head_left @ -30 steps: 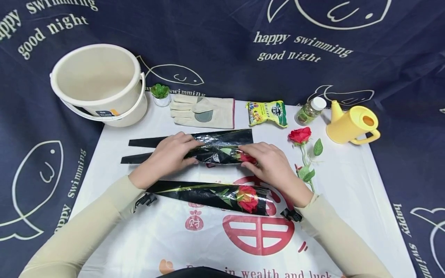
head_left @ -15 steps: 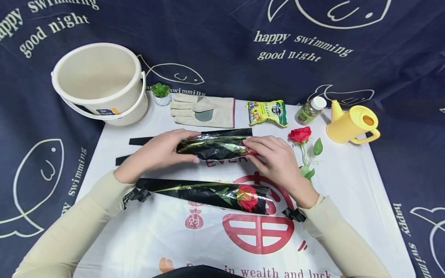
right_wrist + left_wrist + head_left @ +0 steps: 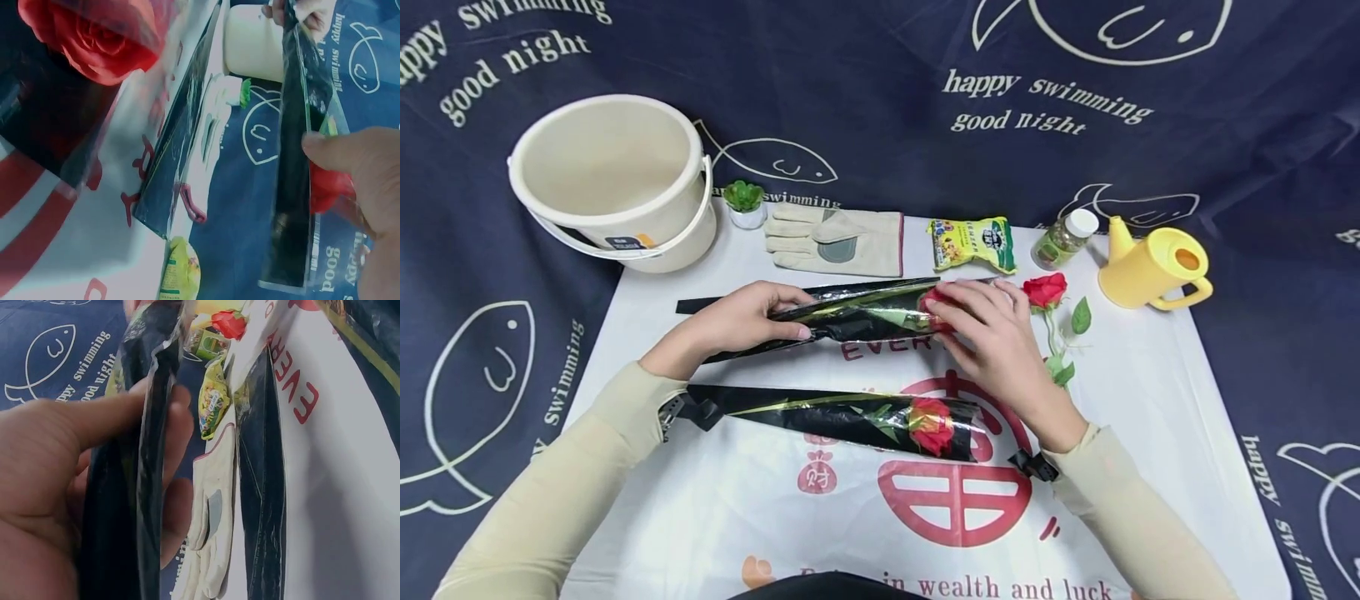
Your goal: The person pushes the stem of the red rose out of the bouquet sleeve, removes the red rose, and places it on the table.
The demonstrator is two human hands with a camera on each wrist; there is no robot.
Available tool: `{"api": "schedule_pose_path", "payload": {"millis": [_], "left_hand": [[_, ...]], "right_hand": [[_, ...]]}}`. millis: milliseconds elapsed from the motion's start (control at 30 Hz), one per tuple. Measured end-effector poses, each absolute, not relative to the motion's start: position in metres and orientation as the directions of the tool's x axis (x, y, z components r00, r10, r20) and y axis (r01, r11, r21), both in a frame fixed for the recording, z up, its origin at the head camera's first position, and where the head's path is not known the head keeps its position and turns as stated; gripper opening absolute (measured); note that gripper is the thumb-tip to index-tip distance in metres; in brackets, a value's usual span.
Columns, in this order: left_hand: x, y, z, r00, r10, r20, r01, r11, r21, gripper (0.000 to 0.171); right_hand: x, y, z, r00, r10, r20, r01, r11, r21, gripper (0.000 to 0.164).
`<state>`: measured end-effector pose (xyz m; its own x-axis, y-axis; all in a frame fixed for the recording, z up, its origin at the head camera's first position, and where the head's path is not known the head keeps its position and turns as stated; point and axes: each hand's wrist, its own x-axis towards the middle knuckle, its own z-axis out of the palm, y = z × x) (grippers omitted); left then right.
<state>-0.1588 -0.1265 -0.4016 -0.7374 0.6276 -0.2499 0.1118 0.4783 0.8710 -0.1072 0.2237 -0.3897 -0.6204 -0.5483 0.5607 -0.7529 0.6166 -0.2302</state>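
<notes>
Navy fish-print fabric [image 3: 865, 100] backs a white-covered table [image 3: 1135, 467] bearing a cream bucket [image 3: 613, 196] at far left.
A black-sleeved rose [image 3: 857, 319] is held above the table, beyond a second wrapped rose [image 3: 842, 417] lying flat; a person's left hand [image 3: 748, 317] pinches it between thumb and fingers toward the narrow end, and the right hand [image 3: 996, 329] grips it around the red bloom [image 3: 932, 307].

You're at a table [image 3: 1165, 400] dressed like a gardening or florist's corner; whether home or shop can't be told. A wrapped rose [image 3: 865, 315] is in your fingers [image 3: 970, 298]; beyond them stand a bucket [image 3: 679, 229], watering can [image 3: 1150, 271] and hanging printed cloth [image 3: 880, 92].
</notes>
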Motion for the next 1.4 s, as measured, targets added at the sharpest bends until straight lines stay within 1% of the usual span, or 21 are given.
{"api": "schedule_pose_path", "payload": {"millis": [67,100,133,167,200,233,300,367,400,467,533,567,633,700,833,1000,1133,1300,1400], "left_hand": [[-0.160,-0.126,-0.401,-0.758,0.608,-0.235,0.107,0.472,0.875,0.043],[-0.160,-0.126,-0.401,-0.770,0.596,-0.227,0.109,0.474,0.874,0.042],[-0.160,-0.126,-0.401,-0.783,0.583,-0.216,0.115,0.478,0.871,0.040],[-0.160,-0.126,-0.400,-0.794,0.573,-0.201,0.123,0.476,0.871,0.039],[-0.161,-0.126,-0.400,-0.804,0.566,-0.184,0.133,0.473,0.871,0.038],[-0.161,-0.126,-0.400,-0.813,0.557,-0.168,0.144,0.471,0.870,0.037],[-0.160,-0.124,-0.399,-0.824,0.550,-0.138,0.156,0.454,0.877,0.036],[-0.160,-0.121,-0.397,-0.824,0.555,-0.115,0.159,0.421,0.893,0.037],[-0.159,-0.119,-0.396,-0.824,0.556,-0.107,0.161,0.411,0.897,0.038],[-0.158,-0.115,-0.394,-0.819,0.565,-0.099,0.159,0.389,0.907,0.039],[-0.156,-0.111,-0.392,-0.814,0.574,-0.091,0.177,0.393,0.902,0.042],[-0.156,-0.108,-0.391,-0.812,0.576,-0.090,0.188,0.404,0.895,0.043],[-0.154,-0.105,-0.390,-0.810,0.581,-0.084,0.221,0.433,0.874,0.044],[-0.153,-0.103,-0.389,-0.811,0.579,-0.078,0.258,0.474,0.842,0.046],[-0.152,-0.103,-0.387,-0.801,0.594,-0.071,0.312,0.516,0.798,0.049],[-0.151,-0.109,-0.387,-0.787,0.609,-0.102,0.288,0.508,0.812,0.047],[-0.151,-0.109,-0.390,-0.786,0.609,-0.104,0.271,0.490,0.828,0.042],[-0.152,-0.102,-0.392,-0.789,0.613,-0.044,0.327,0.480,0.814,0.028],[-0.151,-0.098,-0.393,-0.794,0.608,-0.014,0.348,0.473,0.809,0.021]], "right_hand": [[-0.103,0.219,-0.389,-0.620,-0.508,0.599,-0.757,0.587,-0.287,0.049],[-0.100,0.216,-0.390,-0.628,-0.489,0.605,-0.760,0.552,-0.343,0.044],[-0.098,0.214,-0.391,-0.651,-0.470,0.595,-0.750,0.517,-0.412,0.039],[-0.095,0.211,-0.392,-0.689,-0.457,0.562,-0.723,0.486,-0.492,0.035],[-0.093,0.209,-0.393,-0.739,-0.448,0.503,-0.673,0.460,-0.579,0.031],[-0.091,0.207,-0.395,-0.793,-0.441,0.421,-0.599,0.438,-0.670,0.028],[-0.089,0.204,-0.399,-0.881,-0.427,0.202,-0.385,0.402,-0.831,0.028],[-0.089,0.203,-0.403,-0.919,-0.394,-0.002,-0.145,0.344,-0.928,0.032],[-0.090,0.202,-0.405,-0.925,-0.372,-0.080,-0.029,0.280,-0.960,0.035],[-0.091,0.200,-0.408,-0.929,-0.322,-0.185,0.167,0.083,-0.982,0.041],[-0.093,0.199,-0.408,-0.935,-0.257,-0.245,0.285,-0.129,-0.950,0.046],[-0.093,0.198,-0.408,-0.937,-0.223,-0.269,0.316,-0.215,-0.924,0.050],[-0.095,0.196,-0.406,-0.937,-0.176,-0.301,0.346,-0.356,-0.868,0.056],[-0.098,0.194,-0.405,-0.935,-0.138,-0.327,0.354,-0.422,-0.834,0.060],[-0.101,0.191,-0.404,-0.936,-0.090,-0.339,0.339,-0.485,-0.806,0.061],[-0.104,0.196,-0.406,-0.960,0.011,-0.281,0.227,-0.561,-0.796,0.059],[-0.106,0.198,-0.409,-0.968,0.054,-0.245,0.166,-0.598,-0.784,0.058],[-0.106,0.193,-0.412,-0.972,0.082,-0.220,0.130,-0.593,-0.795,0.059],[-0.106,0.186,-0.411,-0.973,0.112,-0.201,0.105,-0.562,-0.820,0.058]]}}
